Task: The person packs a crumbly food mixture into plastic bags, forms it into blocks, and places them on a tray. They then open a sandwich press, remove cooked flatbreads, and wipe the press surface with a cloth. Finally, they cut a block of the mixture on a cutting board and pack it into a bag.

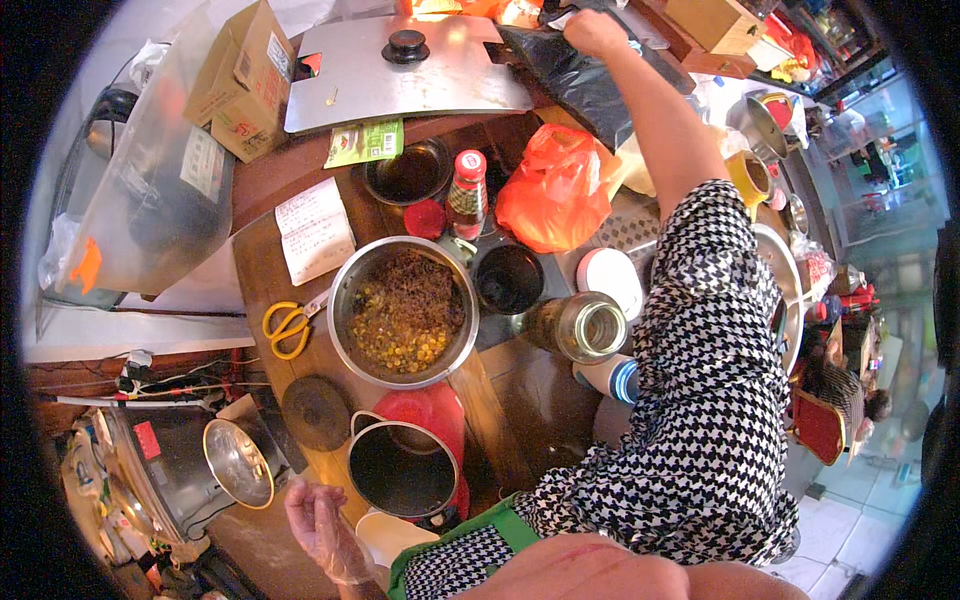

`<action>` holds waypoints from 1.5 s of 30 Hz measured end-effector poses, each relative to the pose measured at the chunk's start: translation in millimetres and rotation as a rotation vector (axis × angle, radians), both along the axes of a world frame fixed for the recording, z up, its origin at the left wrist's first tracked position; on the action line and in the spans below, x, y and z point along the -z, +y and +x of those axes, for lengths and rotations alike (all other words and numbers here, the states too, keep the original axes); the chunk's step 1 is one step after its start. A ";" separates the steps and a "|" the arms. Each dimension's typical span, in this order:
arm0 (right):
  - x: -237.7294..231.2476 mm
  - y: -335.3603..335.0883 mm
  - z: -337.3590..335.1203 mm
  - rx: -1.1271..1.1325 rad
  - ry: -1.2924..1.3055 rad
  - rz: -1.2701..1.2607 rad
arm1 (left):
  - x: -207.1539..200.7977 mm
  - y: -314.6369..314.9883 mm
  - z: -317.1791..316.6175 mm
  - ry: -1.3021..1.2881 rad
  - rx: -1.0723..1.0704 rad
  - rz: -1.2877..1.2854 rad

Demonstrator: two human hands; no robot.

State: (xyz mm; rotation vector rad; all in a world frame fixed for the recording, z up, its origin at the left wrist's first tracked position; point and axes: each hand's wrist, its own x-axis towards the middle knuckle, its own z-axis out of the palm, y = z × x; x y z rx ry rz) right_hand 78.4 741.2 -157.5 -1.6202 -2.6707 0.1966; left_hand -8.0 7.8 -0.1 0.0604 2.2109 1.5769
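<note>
My right arm, in a black-and-white houndstooth sleeve, stretches to the far side. My right hand [597, 36] is closed at the upper edge of a black plastic bag [590, 95]; its fingertips are partly hidden. My left hand [325, 528], in a clear plastic glove, is raised near the front edge with loosely bent fingers and nothing in it. Beside it stands a deep dark-lined pot [402, 472]. Beyond that pot, a steel bowl [400, 315] holds yellowish chopped pieces and a brown crumbly heap. Yellow-handled scissors [288, 330] lie left of the bowl.
A glass jar [590, 330], a white lid [610, 282], a dark cup [508, 280], a red-capped bottle [467, 195] and an orange plastic bag [555, 190] crowd the middle. Handwritten paper [314, 230] lies left. Behind are a metal cover [400, 85] and a cardboard box [243, 80].
</note>
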 end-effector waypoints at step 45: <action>26.1 11.1 13.3 0.366 0.222 -0.026 | -27.0 -19.8 23.6 0.012 -0.018 -0.016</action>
